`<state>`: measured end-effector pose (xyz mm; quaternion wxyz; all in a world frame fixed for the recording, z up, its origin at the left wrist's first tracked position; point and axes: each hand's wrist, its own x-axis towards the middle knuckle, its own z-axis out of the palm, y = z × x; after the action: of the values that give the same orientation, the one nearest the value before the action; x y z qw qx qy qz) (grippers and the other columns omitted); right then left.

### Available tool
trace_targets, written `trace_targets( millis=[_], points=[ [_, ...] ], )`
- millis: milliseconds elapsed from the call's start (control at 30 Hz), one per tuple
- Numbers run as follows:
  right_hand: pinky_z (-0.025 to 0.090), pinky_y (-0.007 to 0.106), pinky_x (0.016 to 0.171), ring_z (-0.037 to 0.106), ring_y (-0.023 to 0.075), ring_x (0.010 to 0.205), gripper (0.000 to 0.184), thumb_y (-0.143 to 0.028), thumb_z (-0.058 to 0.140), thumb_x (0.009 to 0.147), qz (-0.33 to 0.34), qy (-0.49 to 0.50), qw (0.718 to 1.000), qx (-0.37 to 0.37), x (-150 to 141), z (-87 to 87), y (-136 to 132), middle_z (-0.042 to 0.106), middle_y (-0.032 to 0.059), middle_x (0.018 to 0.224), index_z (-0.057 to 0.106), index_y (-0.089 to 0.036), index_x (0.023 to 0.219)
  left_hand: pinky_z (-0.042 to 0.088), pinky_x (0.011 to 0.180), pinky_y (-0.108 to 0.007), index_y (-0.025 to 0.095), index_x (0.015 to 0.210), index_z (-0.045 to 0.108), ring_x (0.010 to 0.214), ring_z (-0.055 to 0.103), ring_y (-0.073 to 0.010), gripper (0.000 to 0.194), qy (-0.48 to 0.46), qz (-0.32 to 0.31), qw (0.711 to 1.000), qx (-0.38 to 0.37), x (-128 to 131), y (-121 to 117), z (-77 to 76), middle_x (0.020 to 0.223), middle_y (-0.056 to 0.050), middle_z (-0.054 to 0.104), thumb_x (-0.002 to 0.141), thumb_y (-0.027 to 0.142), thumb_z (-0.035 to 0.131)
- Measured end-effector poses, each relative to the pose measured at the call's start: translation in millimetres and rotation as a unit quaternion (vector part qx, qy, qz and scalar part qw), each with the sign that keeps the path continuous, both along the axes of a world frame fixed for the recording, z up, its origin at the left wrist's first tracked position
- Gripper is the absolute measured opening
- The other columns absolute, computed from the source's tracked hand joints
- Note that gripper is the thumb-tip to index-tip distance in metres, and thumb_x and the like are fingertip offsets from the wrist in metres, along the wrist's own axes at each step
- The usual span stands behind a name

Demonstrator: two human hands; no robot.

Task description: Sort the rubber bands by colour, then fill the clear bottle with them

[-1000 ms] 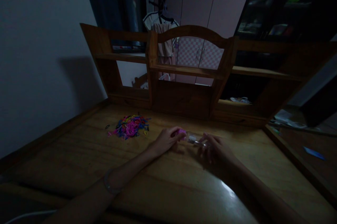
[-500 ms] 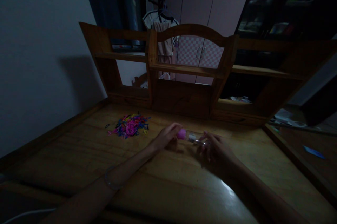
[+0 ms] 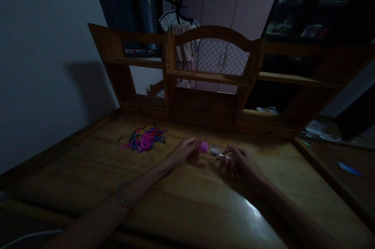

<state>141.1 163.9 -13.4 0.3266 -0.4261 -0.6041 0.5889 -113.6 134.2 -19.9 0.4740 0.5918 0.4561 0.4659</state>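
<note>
A small clear bottle [image 3: 214, 150] with a pink cap [image 3: 204, 147] lies on its side between my hands, low over the desk. My right hand [image 3: 238, 163] is closed around its clear end. My left hand [image 3: 186, 150] has its fingers closed on the pink cap at the other end. Whether the cap sits fully against the bottle is too dark to tell. Left of my hands, a loose pile of colourful rubber bands [image 3: 145, 139] rests on the desk, mostly pink, blue, red and yellow.
The wooden desk [image 3: 181, 206] has a shelf unit [image 3: 205, 79] along its back edge and a pale wall [image 3: 52, 65] on the left. A blue packet [image 3: 349, 169] lies on a lower surface at the right. A white cable [image 3: 35, 235] runs at the lower left.
My left fingers have shifted and turned around the pink cap, which has rotated and now shows a dotted side. My right hand stays nearly still with the bottle.
</note>
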Motion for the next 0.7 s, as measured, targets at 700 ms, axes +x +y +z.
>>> trace_targets(
  millis=[700],
  points=[
    [0.039, 0.02, 0.029, 0.057, 0.0136, 0.036, 0.05, -0.064, 0.051, 0.084, -0.008, -0.023, 0.998, 0.051, -0.3, 6.9, -4.7, 0.066, 0.0028, 0.061, 0.06, -0.016, 0.095, 0.048, 0.053, -0.022, 0.012, 0.093, 0.061, 0.06, 0.062, -0.0131, 0.043, -0.044, -0.067, 0.996, -0.048, 4.8, -4.0, 0.1, 0.075, -0.004, 0.065, 0.078, 0.052, 0.067]
  ],
)
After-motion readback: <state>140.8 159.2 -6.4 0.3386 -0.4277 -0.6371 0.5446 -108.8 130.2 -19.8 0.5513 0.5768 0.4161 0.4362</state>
